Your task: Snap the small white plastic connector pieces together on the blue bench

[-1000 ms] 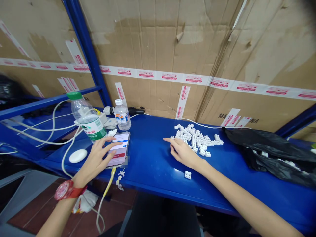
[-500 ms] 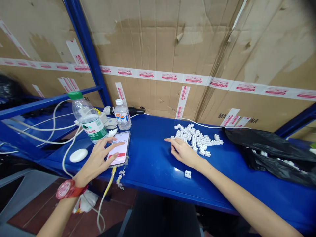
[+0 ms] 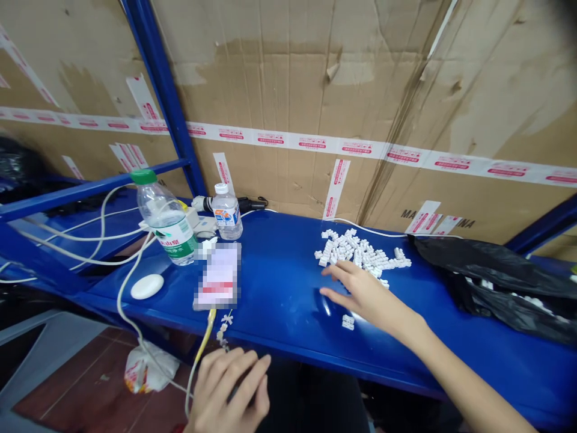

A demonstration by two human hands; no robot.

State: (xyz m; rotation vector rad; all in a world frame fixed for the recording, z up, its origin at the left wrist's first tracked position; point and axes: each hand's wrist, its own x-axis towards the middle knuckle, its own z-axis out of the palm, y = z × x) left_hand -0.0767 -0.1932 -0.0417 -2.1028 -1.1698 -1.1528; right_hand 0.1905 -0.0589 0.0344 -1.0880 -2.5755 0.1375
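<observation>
Two hands live here: the open right hand (image 3: 367, 294), fingers spread, hovers just beside the heap of small white plastic connector blocks (image 3: 360, 249) near the blue metal table's (image 3: 279, 270) back edge, while the curled left hand (image 3: 228, 388) sits past the front edge, its grip unclear.

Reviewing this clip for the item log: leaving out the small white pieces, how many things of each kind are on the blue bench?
Green-capped water bottle: 1
White-capped water bottle: 1
Phone, screen blurred: 1
White oval object: 1
Black plastic bag: 1
Total: 5
</observation>
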